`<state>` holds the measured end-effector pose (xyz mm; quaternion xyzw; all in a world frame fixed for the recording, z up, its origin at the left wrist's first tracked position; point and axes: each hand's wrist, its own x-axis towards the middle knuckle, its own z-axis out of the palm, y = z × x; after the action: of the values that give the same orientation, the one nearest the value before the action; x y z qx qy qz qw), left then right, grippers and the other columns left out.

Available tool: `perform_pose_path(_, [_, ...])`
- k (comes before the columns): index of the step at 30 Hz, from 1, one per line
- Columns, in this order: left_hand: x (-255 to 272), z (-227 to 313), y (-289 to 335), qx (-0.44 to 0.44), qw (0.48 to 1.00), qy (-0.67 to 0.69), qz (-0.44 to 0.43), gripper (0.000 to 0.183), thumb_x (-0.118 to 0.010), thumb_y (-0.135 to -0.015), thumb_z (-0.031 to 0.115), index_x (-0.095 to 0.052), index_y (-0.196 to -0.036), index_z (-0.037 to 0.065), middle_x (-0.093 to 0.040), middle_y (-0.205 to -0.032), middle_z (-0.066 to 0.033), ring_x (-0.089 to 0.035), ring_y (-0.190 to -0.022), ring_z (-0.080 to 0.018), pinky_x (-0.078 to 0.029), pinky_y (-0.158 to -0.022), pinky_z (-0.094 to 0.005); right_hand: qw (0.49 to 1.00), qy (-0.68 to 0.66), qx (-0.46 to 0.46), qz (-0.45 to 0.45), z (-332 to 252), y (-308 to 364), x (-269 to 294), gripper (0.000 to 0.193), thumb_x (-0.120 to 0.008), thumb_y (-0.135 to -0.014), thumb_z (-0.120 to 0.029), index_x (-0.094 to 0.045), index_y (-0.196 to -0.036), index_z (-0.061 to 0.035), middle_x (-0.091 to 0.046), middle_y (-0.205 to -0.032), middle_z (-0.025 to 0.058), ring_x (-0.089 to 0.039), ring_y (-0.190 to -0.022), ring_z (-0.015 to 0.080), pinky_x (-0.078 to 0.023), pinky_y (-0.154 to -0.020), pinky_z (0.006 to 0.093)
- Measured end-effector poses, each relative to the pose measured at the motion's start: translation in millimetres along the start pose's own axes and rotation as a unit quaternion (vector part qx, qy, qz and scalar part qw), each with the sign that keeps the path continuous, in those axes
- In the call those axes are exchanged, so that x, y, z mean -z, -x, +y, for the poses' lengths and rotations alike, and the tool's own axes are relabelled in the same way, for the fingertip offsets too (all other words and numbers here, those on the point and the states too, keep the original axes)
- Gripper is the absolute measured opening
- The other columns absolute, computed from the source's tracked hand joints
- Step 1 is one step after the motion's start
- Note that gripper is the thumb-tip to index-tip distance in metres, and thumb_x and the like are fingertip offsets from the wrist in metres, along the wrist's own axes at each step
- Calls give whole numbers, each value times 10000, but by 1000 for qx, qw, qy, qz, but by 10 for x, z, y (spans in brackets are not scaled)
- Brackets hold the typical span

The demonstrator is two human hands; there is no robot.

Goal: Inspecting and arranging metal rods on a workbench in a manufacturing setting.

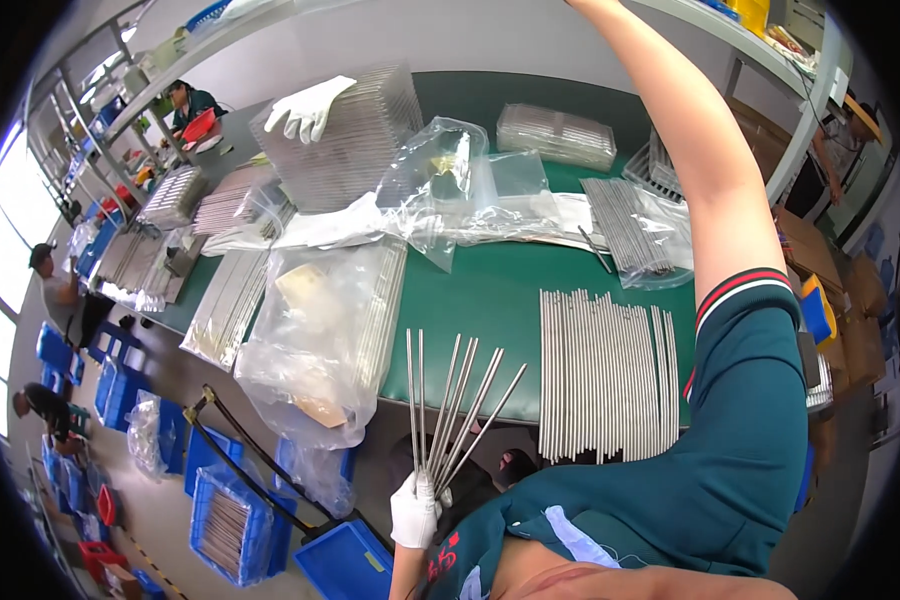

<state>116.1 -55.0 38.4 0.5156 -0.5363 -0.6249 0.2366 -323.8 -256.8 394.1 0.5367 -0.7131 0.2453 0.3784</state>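
Observation:
My left hand (415,512), in a white glove, is closed round the lower ends of several thin metal rods (454,405). They fan out upward over the front edge of the green table (470,300). To the right of them, a row of similar metal rods (602,375) lies side by side on the tabletop, a few set slightly apart. My right arm (715,170) is raised across the right side and runs out past the top edge, so its hand is out of sight.
A plastic-wrapped bundle (320,330) overhangs the table's front edge. Behind it stand stacked clear trays (340,140) with a white glove (310,107) on top. Bagged rods (630,230) lie at the back right. Blue crates (232,520) stand on the floor; other people work at the left.

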Motion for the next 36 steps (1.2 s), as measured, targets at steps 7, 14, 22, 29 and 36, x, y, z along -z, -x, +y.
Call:
perform_pose_path(7, [-6, -47, -142, 34, 999, 29, 9, 439, -395, -893, 412, -588, -888, 18, -515, -537, -2, -403, -414, -51, -290, -382, -188, 987, 122, -96, 38, -42, -275, -288, 259, -451, -794, -262, -663, -822, -116, -633, -846, 122, -614, -802, 283, -479, -719, 384])
perform_pose_path(14, [-22, -88, -175, 38, 999, 20, -6, 423, -396, -897, 396, -581, -847, 19, -530, -540, -3, -413, -420, -45, -298, -386, -192, 985, 153, -72, 44, -19, -349, -561, 290, -397, -809, -200, -660, -801, -77, -632, -853, 133, -613, -804, 283, -477, -720, 383])
perform_pose_path(22, [-3, -3, -79, 6, 1000, 4, -13, 439, -393, -894, 412, -586, -866, 19, -517, -518, 1, -396, -406, -41, -285, -382, -191, 995, 83, -20, 49, -197, -101, -115, 272, -426, -789, -201, -627, -930, -85, -617, -885, 154, -597, -826, 301, -462, -751, 389])
perform_pose_path(29, [-95, 189, -11, 50, 971, 197, -128, 344, -423, -887, 394, -522, -971, 75, -432, -579, 31, -268, -366, -15, -190, -327, -181, 929, -216, 300, 16, -824, 1160, 444, 448, -604, -706, -159, -516, -1140, -91, -568, -1044, 122, -554, -954, 226, -431, -829, 319])
perform_pose_path(36, [-365, 684, -218, 248, 722, 551, -337, 264, -394, -914, 272, -481, -932, 23, -310, -569, 50, -310, -422, -41, -260, -345, -172, 762, -394, 451, -247, -1568, 3548, 54, 434, -574, -654, -120, -528, -1085, -133, -523, -1080, 101, -470, -1041, 259, -366, -880, 358])
